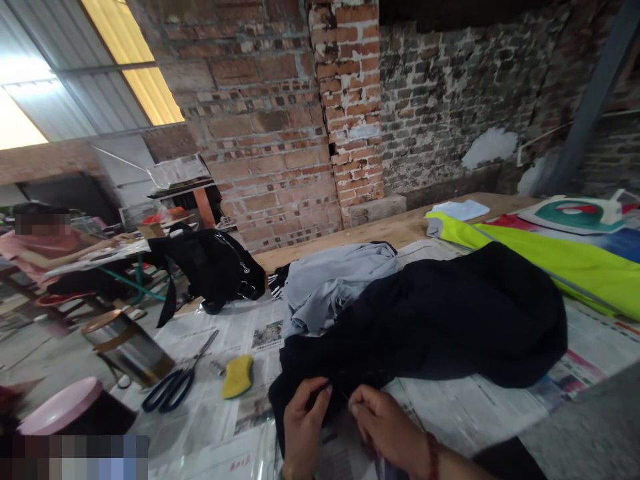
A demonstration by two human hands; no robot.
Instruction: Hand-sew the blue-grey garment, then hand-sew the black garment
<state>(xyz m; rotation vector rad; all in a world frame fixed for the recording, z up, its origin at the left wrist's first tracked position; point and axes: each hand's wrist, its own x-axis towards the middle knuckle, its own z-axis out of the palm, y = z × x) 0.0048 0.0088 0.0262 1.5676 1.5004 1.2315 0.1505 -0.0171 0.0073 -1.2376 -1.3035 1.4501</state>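
A black garment [440, 313] lies bunched across the newspaper-covered table. At its near edge, my left hand [306, 423] is closed, thumb and forefinger pinching a bit of the dark cloth. Just to the right, my right hand [385, 420] is closed in a pinch too, with a thin, needle-like sliver showing at its fingertips. A small gap separates the two hands. Behind the black garment rests a crumpled light grey garment [340, 273]. Left of my hands are a yellow sponge [237, 377] and a pair of scissors [175, 387] with dark handles.
Newspaper sheets [210, 433] cover the table. A metal canister [127, 347], a pink-lidded tub [65, 407] and a black bag [210, 267] stand left. A bright yellow garment [545, 257] and an iron [575, 215] lie right. A person [40, 250] sits at another table.
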